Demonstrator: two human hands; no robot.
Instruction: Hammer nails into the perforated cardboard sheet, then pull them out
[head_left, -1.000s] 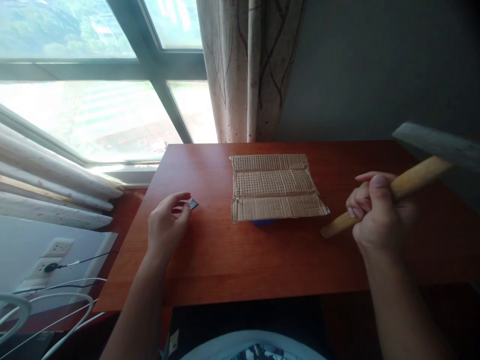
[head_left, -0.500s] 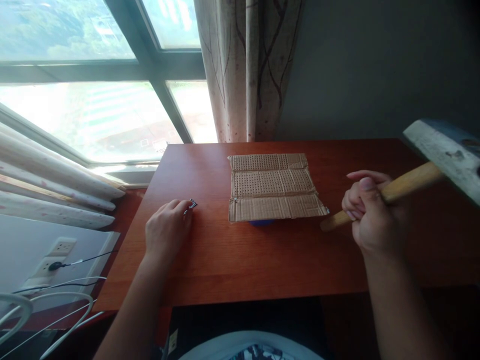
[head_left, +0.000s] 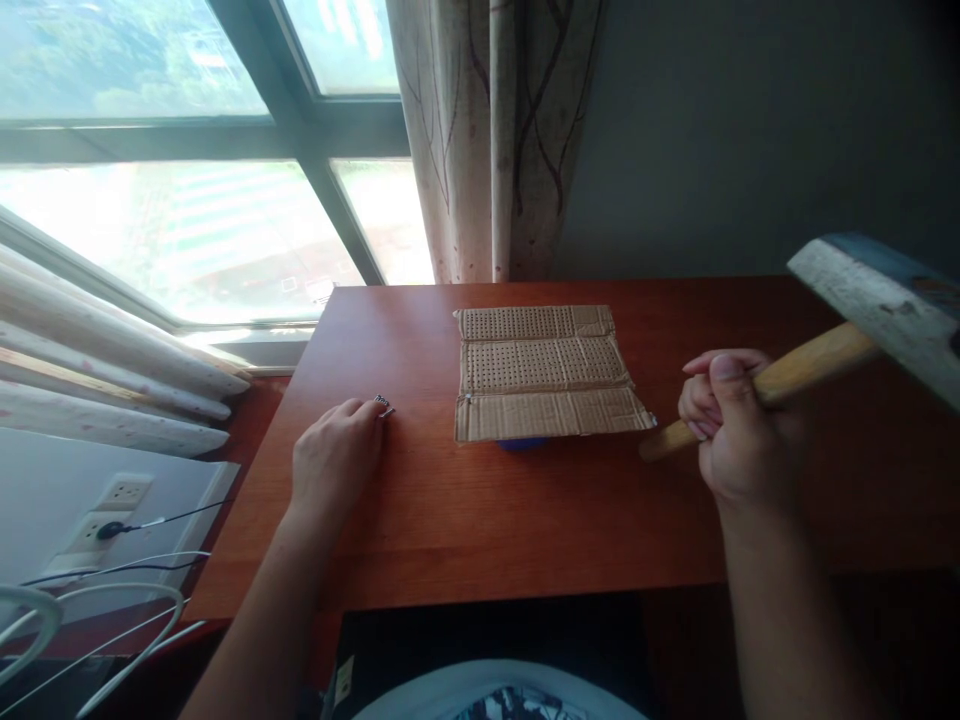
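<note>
Half a second on, the right hand (head_left: pixel 739 420) and its hammer (head_left: pixel 817 365) have shifted slightly toward nine o'clock, while the left hand (head_left: pixel 335 455) lies almost where it was. With the perforated sheet of corrugated cardboard (head_left: pixel 547 370) as the clock's centre, the right fist is just past three, wrapped tightly around the wooden handle. That handle slants up toward two o'clock to a heavy metal head; its butt points back near the cardboard's four o'clock corner. Between eight and nine, the left hand bends its fingers down over some small metal pieces (head_left: pixel 385 405); I cannot tell whether it grips them. A blue object (head_left: pixel 523 443) peeks out beneath the cardboard's six o'clock edge. All this is at a reddish-brown wooden table (head_left: pixel 510 540), with a curtain (head_left: pixel 457 150) beyond, toward eleven.
</note>
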